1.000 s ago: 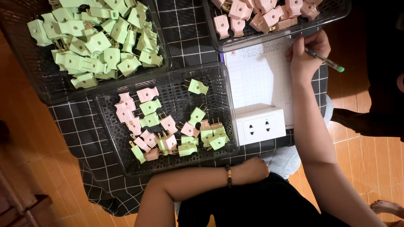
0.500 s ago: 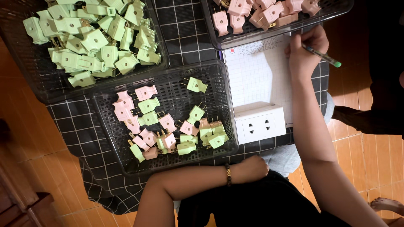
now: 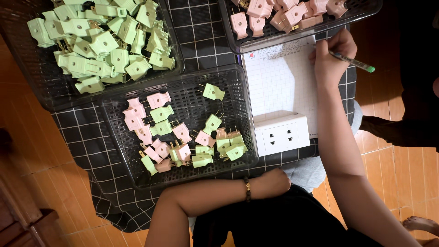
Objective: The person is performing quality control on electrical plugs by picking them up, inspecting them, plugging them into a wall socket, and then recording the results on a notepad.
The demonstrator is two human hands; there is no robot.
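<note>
My right hand is closed around a green-tipped pen, over the top right of a sheet of grid paper. My left hand is curled in a fist with a bracelet at the wrist. It rests against the near rim of a dark mesh basket, and nothing shows in it. That basket holds several loose green and pink plugs. A white socket block lies on the paper's near edge, just above my left hand.
A basket full of green plugs stands at the back left, and a basket of pink plugs at the back right. All sit on a black checked cloth over a wooden floor. A bare foot shows at the bottom right.
The view has drifted slightly. My right hand stays on the paper with the pen, and my left hand has not moved.
</note>
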